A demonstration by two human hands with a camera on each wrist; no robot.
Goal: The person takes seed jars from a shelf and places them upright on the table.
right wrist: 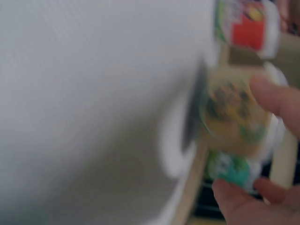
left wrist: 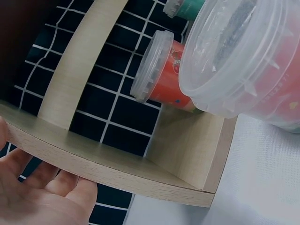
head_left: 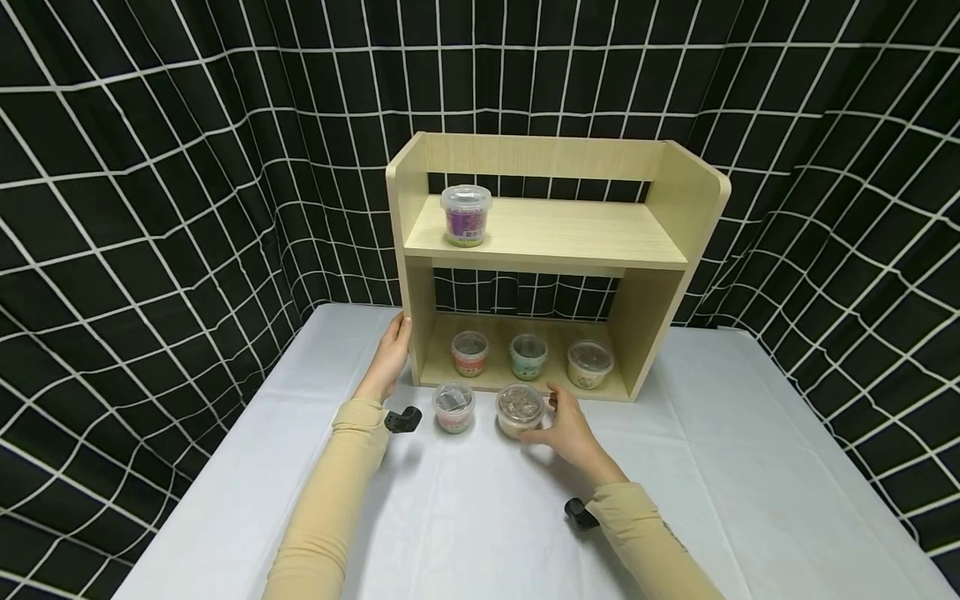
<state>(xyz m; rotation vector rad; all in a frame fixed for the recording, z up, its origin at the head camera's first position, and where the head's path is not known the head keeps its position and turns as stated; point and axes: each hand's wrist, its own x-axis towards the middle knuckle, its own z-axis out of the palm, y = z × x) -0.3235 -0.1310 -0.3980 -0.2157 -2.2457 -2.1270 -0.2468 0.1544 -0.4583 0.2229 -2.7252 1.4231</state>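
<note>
My left hand (head_left: 387,354) grips the left side panel of a two-tier wooden shelf (head_left: 555,233); in the left wrist view its fingers pass behind the panel edge. A small clear-lidded tub (head_left: 521,412) with a beige body stands on the cloth before the shelf. Around its right side is my right hand (head_left: 573,433), thumb at the tub's front and fingers spread apart. The blurred right wrist view shows the thumb over the beige tub (right wrist: 234,110) and fingertips beyond its side, apart from it. To the left stands a pink tub (head_left: 453,408).
On the lower shelf sit a red tub (head_left: 470,354), a green tub (head_left: 528,357) and a cream tub (head_left: 589,364). A purple tub (head_left: 466,217) stands at the upper shelf's left end. White cloth (head_left: 465,533) covers the table; black gridded curtains (head_left: 150,208) surround it.
</note>
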